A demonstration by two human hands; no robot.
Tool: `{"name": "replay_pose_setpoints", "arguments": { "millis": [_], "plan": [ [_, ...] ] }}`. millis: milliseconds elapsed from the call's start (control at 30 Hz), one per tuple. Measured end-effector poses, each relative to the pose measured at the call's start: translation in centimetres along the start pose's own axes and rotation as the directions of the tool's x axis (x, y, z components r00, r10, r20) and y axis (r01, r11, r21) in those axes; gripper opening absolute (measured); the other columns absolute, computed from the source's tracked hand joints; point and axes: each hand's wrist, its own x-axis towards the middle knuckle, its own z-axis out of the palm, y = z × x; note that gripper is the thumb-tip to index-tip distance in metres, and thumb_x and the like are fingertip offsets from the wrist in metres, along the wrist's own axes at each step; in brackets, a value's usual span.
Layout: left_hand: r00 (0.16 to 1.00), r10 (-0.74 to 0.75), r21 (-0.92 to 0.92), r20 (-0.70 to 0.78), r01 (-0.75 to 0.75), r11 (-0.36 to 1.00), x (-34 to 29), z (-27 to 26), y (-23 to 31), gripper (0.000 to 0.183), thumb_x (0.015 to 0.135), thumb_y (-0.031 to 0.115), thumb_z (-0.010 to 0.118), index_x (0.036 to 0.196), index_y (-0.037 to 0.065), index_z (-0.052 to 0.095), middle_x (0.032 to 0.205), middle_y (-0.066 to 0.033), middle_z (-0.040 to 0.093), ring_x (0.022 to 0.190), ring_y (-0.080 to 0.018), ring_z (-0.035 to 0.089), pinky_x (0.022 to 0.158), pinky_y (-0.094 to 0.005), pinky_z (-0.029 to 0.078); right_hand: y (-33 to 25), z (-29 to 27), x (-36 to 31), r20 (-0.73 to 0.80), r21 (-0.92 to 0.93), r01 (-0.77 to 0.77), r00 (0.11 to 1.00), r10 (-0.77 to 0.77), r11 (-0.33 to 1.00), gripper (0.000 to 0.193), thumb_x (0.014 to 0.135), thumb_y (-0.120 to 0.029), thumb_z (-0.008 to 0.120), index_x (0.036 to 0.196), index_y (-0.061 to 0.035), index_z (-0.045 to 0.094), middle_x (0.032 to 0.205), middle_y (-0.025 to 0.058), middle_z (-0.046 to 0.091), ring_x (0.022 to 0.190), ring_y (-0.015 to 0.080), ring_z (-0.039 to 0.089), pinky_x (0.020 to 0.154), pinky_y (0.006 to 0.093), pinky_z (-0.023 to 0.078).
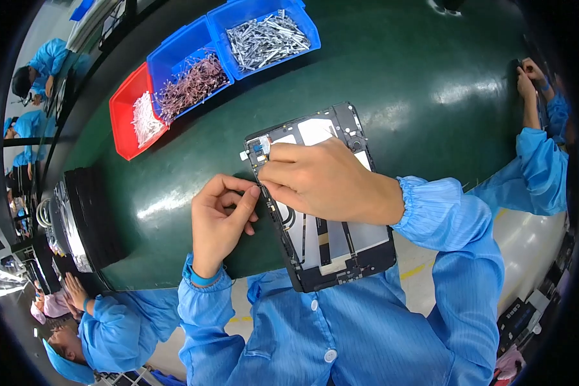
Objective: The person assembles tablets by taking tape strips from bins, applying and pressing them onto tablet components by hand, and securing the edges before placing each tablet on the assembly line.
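An opened tablet housing (312, 235), black-framed with silver-white plates and dark ribbon strips inside, lies tilted on the green table before me. My right hand (328, 177) reaches across its upper half, fingers drawn together at the left edge. Whatever those fingertips hold is hidden beneath the hand. Beside that same edge, my left hand (220, 215) pinches thumb against forefinger, right by the right fingertips. Anything between them is too small to make out. A small white tab (244, 156) sticks out at the housing's upper left corner.
Beyond the tablet stand a red bin (119, 119) of white pieces, a blue bin (163, 61) of brownish thin leads and another blue bin (307, 22) of silver strips. A dark stack (96, 219) rests at left. Co-workers sit at left (125, 328) and right (537, 154).
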Motion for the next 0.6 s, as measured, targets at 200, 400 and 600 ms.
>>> {"name": "replay_pose_setpoints", "arguments": {
  "millis": [200,400,600],
  "plan": [
    [0.994,0.086,0.003,-0.068,-0.086,0.996,-0.3,0.7,-0.2,0.011,0.089,0.002,0.067,0.092,-0.004,0.058,0.077,-0.0073,0.064,0.060,-0.0074,0.059,0.044,-0.0203,0.048,0.0,-0.1,0.0,-0.027,0.007,0.021,0.999,-0.021,1.000,0.015,0.079,-0.019,0.070,0.078,-0.0054,0.062,0.078,0.0036,0.056,0.061,0.0210,0.063,0.047,0.0340,0.050],
    [0.996,0.063,-0.002,-0.070,-0.064,0.998,-0.1,0.8,0.1,0.009,0.089,0.000,0.065,0.091,-0.004,0.058,0.081,-0.0081,0.065,0.062,-0.0090,0.061,0.047,-0.0212,0.052,0.0,0.0,-0.1,-0.029,0.027,0.016,0.999,-0.015,0.999,0.015,0.079,-0.019,0.070,0.077,-0.0057,0.062,0.077,0.0033,0.056,0.061,0.0207,0.063,0.047,0.0348,0.049],
    [1.000,-0.011,-0.035,0.017,0.012,0.999,0.4,-0.1,0.2,0.008,0.089,0.001,0.064,0.091,-0.004,0.058,0.083,-0.0093,0.066,0.069,-0.0121,0.065,0.051,-0.0234,0.055,0.1,0.2,-0.4,-0.018,0.013,0.039,0.999,-0.039,0.999,0.015,0.078,-0.019,0.069,0.075,-0.0060,0.062,0.076,0.0032,0.055,0.058,0.0211,0.062,0.045,0.0357,0.048]
  ]
}}
